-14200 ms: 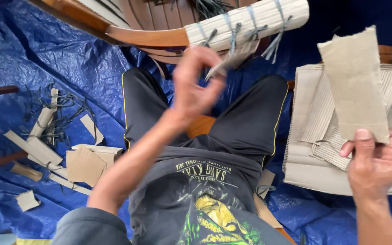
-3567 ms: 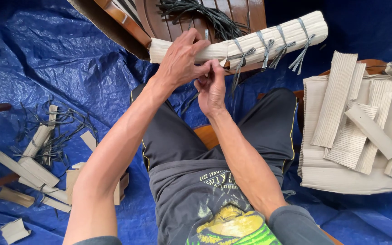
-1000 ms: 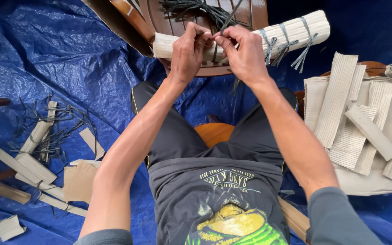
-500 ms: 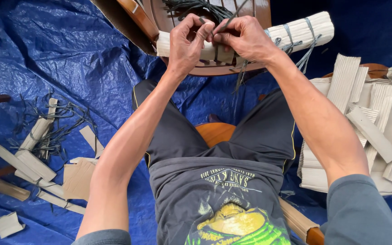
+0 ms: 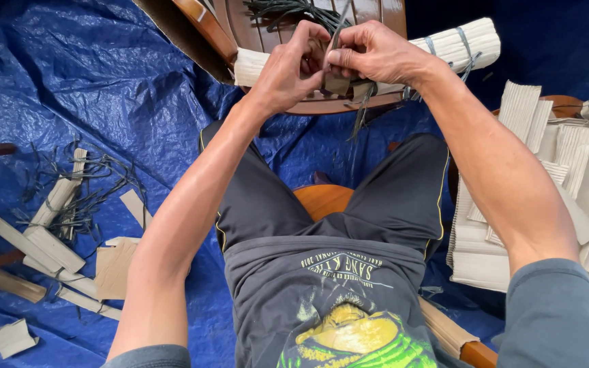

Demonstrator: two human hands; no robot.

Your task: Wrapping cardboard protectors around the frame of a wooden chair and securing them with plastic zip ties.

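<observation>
A curved wooden chair part [image 5: 202, 31] is wrapped in pale ribbed cardboard [image 5: 455, 42] tied with several grey straps. My left hand [image 5: 288, 68] and my right hand [image 5: 376, 53] meet over the wrap's middle. Both pinch the ends of a dark grey strap [image 5: 363, 109] that goes around the cardboard; one end hangs down below the wrap. A bunch of loose dark straps [image 5: 288, 9] lies on the wooden slats just behind my hands. I sit with my legs in black shorts under the work.
A stack of corrugated cardboard strips [image 5: 574, 170] lies on the right. Cardboard offcuts [image 5: 42, 238] and strap scraps [image 5: 83, 187] litter the blue tarp [image 5: 69, 88] on the left. A wooden stool edge [image 5: 322, 197] shows between my legs.
My hands have stayed on the strap at the wrap's middle and pulled it snug; my right hand shifted slightly right. Earlier my right hand held a cardboard strip, now laid aside.
</observation>
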